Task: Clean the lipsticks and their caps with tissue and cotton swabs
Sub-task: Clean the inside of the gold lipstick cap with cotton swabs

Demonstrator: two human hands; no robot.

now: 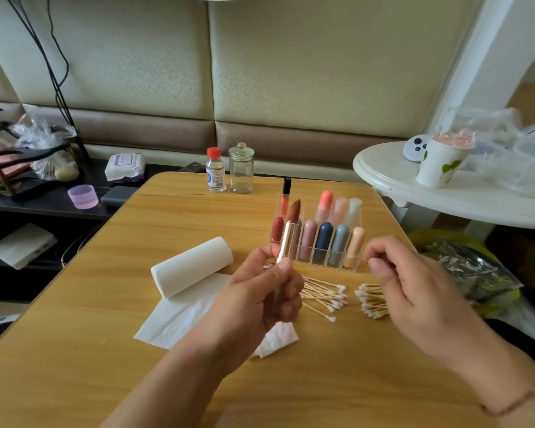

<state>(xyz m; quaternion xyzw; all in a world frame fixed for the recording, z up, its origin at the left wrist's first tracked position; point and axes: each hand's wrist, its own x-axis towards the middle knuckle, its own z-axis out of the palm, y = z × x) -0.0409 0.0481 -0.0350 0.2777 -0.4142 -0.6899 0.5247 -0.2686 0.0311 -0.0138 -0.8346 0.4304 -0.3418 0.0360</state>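
Now we hold the lipstick [289, 234] in our left hand [260, 301] above the wooden table [105, 350], fingers and thumb curled round its base — its long axis near upright, tilted slightly right, the bare reddish-brown tip pointing up and away. Our right hand [414, 291] hovers beside it, fingertips pinched together; whether they grip a cotton swab, we cannot tell. Loose cotton swabs [325, 295] lie below.

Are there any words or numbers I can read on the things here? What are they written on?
No words here can be read.
Small bottle with the red cap: its label has blue and red print, too small and blurred.
Wet-wipes pack: purple label, blurred.
White paper cup: only green leaf pictures, no writing.
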